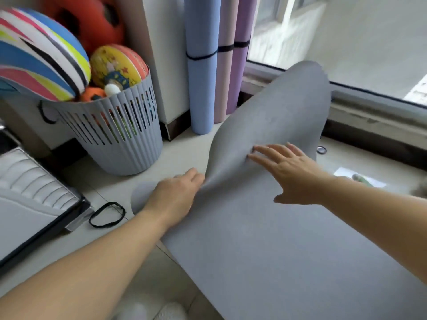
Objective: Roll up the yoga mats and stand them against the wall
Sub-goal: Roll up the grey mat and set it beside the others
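Several balls (119, 65) in basket (129, 139); left hand (175, 195) pinches grey mat (254, 239), right hand (291, 172) splayed.

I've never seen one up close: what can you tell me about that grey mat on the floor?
The grey mat is a thin, matte, foam-like sheet, plain in colour. It lies unrolled on the pale floor, running away from the person. Its far end bends up near the window. The left hand grips its left edge; the right hand rests flat on it.

Left hand (175, 195) grips grey mat (265, 239); right hand (291, 174) rests on it
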